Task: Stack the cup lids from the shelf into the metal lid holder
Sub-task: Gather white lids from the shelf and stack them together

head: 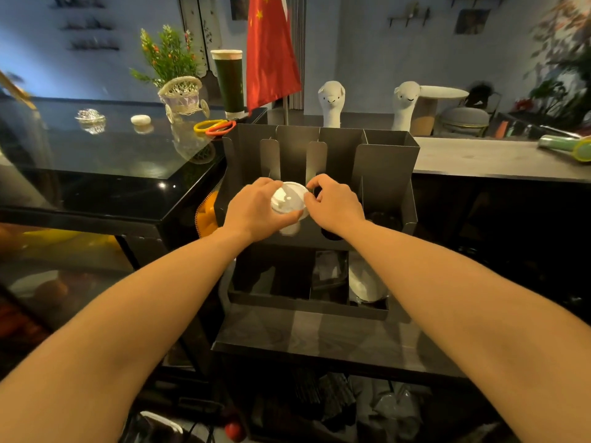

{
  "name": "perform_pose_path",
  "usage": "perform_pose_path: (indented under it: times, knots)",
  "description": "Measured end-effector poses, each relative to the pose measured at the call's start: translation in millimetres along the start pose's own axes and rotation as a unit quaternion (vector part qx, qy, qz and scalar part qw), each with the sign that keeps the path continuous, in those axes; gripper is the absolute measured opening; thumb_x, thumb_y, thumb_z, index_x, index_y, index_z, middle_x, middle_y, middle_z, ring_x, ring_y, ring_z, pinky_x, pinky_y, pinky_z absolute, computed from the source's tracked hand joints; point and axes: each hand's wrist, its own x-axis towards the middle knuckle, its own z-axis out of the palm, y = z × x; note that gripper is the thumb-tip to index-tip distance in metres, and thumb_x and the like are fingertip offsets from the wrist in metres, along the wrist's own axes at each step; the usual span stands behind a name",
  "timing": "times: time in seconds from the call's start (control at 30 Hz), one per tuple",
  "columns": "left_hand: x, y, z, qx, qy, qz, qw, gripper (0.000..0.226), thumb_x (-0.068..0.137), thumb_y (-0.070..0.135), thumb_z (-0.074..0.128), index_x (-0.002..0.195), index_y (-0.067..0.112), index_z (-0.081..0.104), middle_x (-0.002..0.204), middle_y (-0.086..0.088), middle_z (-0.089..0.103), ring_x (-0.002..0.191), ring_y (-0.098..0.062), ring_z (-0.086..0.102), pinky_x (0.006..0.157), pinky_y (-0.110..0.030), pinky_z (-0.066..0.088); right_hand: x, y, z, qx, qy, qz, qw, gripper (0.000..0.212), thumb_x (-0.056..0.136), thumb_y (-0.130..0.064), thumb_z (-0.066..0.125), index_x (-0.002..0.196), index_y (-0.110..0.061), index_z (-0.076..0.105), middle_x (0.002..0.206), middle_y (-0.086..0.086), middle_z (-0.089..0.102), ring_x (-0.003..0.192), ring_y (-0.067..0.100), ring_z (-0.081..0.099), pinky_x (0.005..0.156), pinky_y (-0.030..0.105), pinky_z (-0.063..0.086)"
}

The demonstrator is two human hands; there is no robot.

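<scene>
A dark metal lid holder (387, 161) with upright dividers stands in front of me on a shelf unit. My left hand (252, 209) grips a short stack of white cup lids (289, 198) just in front of the holder's middle slots. My right hand (335, 204) pinches the right rim of the top lid with thumb and forefinger. Below the hands, the holder's lower tray (307, 303) holds more white lids (364, 282) at its right side. A dark round thing, unclear, sits in the slot under my right hand.
A glossy black counter (105, 161) at the left carries a wicker cart planter (182, 94), a tall dark cup (229, 83) and coloured rings (215, 126). A red flag (271, 49) and two alpaca toys (332, 103) stand behind the holder. A grey counter (499, 158) runs to the right.
</scene>
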Motion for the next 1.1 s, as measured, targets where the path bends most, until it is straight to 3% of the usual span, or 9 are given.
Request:
perform_pose_path:
  times: [0.2, 0.33, 0.57, 0.8, 0.97, 1.03, 1.1]
  knots:
    - [43, 1, 16, 0.042, -0.052, -0.084, 0.994, 0.069, 0.081, 0.07, 0.063, 0.13, 0.022, 0.06, 0.127, -0.001, 0.064, 0.109, -0.021, 0.061, 0.084, -0.035, 0.051, 21, -8, -3, -0.098, -0.048, -0.002, 0.994, 0.03, 0.103, -0.028, 0.045, 0.131, -0.02, 0.056, 0.113, 0.006, 0.065, 0.093, 0.022, 0.059, 0.07, 0.033, 0.043]
    - [58, -1, 24, 0.044, -0.095, -0.127, 0.986, 0.068, 0.082, 0.073, 0.058, 0.123, 0.02, 0.063, 0.115, -0.001, 0.068, 0.097, -0.018, 0.061, 0.077, -0.033, 0.051, 35, -16, -1, -0.172, -0.057, -0.003, 0.983, 0.024, 0.101, -0.022, 0.049, 0.119, -0.017, 0.063, 0.106, 0.008, 0.064, 0.087, 0.023, 0.058, 0.068, 0.035, 0.04]
    - [56, -5, 30, 0.05, -0.114, -0.134, 0.983, 0.066, 0.079, 0.074, 0.061, 0.116, 0.02, 0.066, 0.102, 0.001, 0.068, 0.086, -0.015, 0.059, 0.074, -0.035, 0.054, 45, -17, 1, -0.196, -0.079, 0.014, 0.977, 0.018, 0.099, -0.018, 0.055, 0.114, -0.012, 0.063, 0.093, 0.007, 0.058, 0.082, 0.023, 0.057, 0.071, 0.035, 0.046]
    - [59, -2, 18, 0.057, -0.168, -0.124, 0.976, 0.068, 0.083, 0.071, 0.059, 0.124, 0.018, 0.063, 0.111, -0.003, 0.068, 0.092, -0.018, 0.058, 0.08, -0.036, 0.051, 48, -24, 2, -0.242, -0.099, 0.001, 0.965, 0.023, 0.096, -0.015, 0.059, 0.119, -0.01, 0.059, 0.092, 0.008, 0.054, 0.081, 0.023, 0.053, 0.07, 0.035, 0.042]
    - [56, -1, 15, 0.053, -0.182, -0.118, 0.975, 0.034, 0.097, 0.04, 0.045, 0.12, 0.019, 0.06, 0.111, -0.005, 0.065, 0.09, -0.019, 0.058, 0.077, -0.035, 0.049, 46, -24, 0, -0.234, -0.101, -0.003, 0.967, 0.024, 0.096, -0.012, 0.059, 0.12, -0.009, 0.058, 0.093, 0.008, 0.052, 0.082, 0.023, 0.052, 0.072, 0.035, 0.043]
    - [55, -2, 12, 0.075, -0.192, -0.105, 0.973, 0.034, 0.097, 0.035, 0.045, 0.125, 0.02, 0.059, 0.116, -0.006, 0.064, 0.093, -0.02, 0.058, 0.076, -0.035, 0.049, 44, -24, -1, -0.228, -0.101, 0.002, 0.968, 0.025, 0.096, -0.012, 0.059, 0.121, -0.009, 0.058, 0.094, 0.008, 0.052, 0.083, 0.023, 0.052, 0.072, 0.035, 0.043]
    - [51, -3, 11, 0.083, -0.165, -0.097, 0.978, 0.039, 0.096, 0.036, 0.05, 0.132, 0.022, 0.057, 0.13, -0.004, 0.059, 0.109, -0.024, 0.057, 0.086, -0.039, 0.051, 40, -24, -1, -0.21, -0.084, 0.007, 0.974, 0.021, 0.097, -0.014, 0.057, 0.118, -0.009, 0.06, 0.093, 0.008, 0.053, 0.081, 0.022, 0.052, 0.07, 0.034, 0.042]
